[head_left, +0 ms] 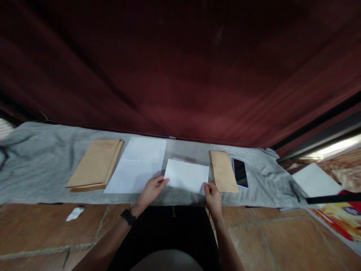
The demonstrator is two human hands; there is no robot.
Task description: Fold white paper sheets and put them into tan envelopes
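Note:
A folded white sheet of paper (pixel 186 175) is held between my two hands, just over the grey cloth. My left hand (pixel 152 188) pinches its lower left corner between thumb and fingers. At the lower right corner, my right hand (pixel 213 195) grips the same sheet. Larger white sheets of paper (pixel 138 163) with a crease across them lie flat to the left. Beyond those is a stack of brown envelopes (pixel 94 163). Close to my right hand lie narrower brown envelopes (pixel 223 171).
A phone (pixel 240 173) lies right of the narrow envelopes. Grey cloth (pixel 267 177) covers the long surface, with a dark red panel (pixel 180 75) rising behind. A white scrap (pixel 75 213) is on the tiled floor (pixel 42 226). A white board-like piece (pixel 316 180) stands at far right.

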